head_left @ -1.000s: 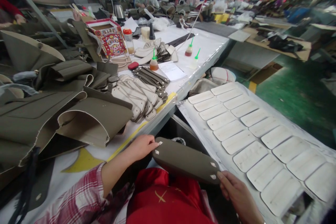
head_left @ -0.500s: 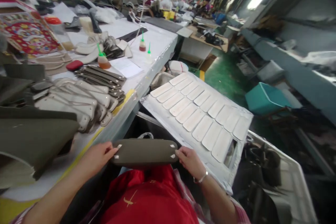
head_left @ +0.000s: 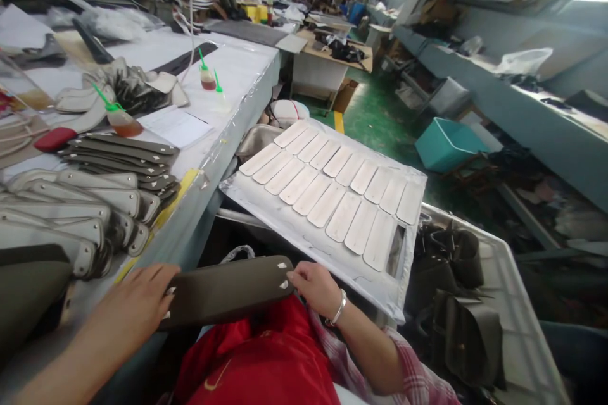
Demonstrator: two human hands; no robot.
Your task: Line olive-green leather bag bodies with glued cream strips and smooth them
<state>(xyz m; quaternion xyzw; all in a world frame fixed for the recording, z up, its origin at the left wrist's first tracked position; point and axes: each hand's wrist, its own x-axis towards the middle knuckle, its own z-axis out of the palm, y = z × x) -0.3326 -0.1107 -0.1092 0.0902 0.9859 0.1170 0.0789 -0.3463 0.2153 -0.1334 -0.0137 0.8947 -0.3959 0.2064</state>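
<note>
A long olive-grey panel [head_left: 228, 291] with rounded corners and small white marks at its ends lies across my lap, above a red apron [head_left: 261, 361]. My left hand [head_left: 145, 294] is closed on its left end, covering part of it. At the other end, my right hand [head_left: 319, 288] pinches the edge between thumb and fingers. The panel tilts, its right end higher. Left of my hands, piles of similar olive strips [head_left: 123, 155] and pale-backed pieces [head_left: 61, 218] with holes lie on the white worktable [head_left: 247, 79].
A foil-covered board [head_left: 304, 234] with rows of white rounded pieces [head_left: 344, 215] stands ahead to the right. Beside it is a white bin [head_left: 517, 310] holding dark olive parts. Green-tipped bottles [head_left: 123, 120] stand on the table. A teal tub [head_left: 449, 145] sits farther off.
The panel has gone from level to tilted, its left end now lower. My left hand has shifted left and down, further over the panel's end. The view has turned right.
</note>
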